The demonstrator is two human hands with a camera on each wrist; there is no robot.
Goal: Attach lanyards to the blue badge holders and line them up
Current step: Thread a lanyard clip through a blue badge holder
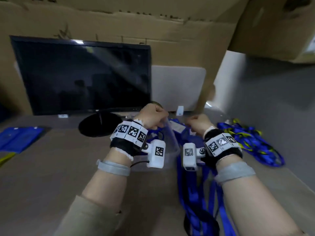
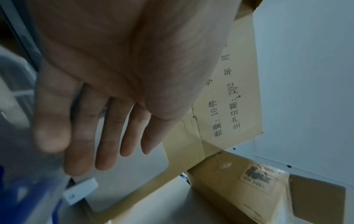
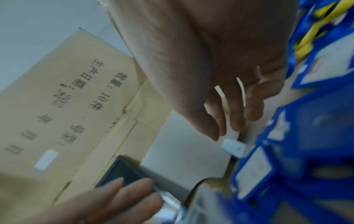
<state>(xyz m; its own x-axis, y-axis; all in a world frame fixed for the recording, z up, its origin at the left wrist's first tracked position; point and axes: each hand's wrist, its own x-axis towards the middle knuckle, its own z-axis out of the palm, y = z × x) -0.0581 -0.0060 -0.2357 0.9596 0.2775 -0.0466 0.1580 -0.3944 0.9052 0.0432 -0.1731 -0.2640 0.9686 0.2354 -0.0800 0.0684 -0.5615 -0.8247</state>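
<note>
A clear plastic bin (image 1: 172, 151) stands mid-table with blue lanyards inside. Blue badge holders (image 1: 177, 127) with white cards lie just behind and right of it, close up in the right wrist view (image 3: 306, 136). My left hand (image 1: 153, 116) is at the bin's far rim. Its fingers (image 2: 107, 136) are straight, and the thumb lies against the clear wall (image 2: 17, 106). My right hand (image 1: 198, 123) hovers over the badge holders with fingers (image 3: 233, 109) loosely curled and nothing plainly held. Blue lanyards (image 1: 192, 193) trail from the bin toward me.
A pile of blue-and-yellow lanyards (image 1: 247, 138) lies at the right. More blue holders (image 1: 18, 137) sit at the far left. A dark monitor (image 1: 81, 77) on a round foot (image 1: 100, 123) stands behind, with cardboard boxes (image 1: 170, 23) and a white panel (image 1: 177, 87).
</note>
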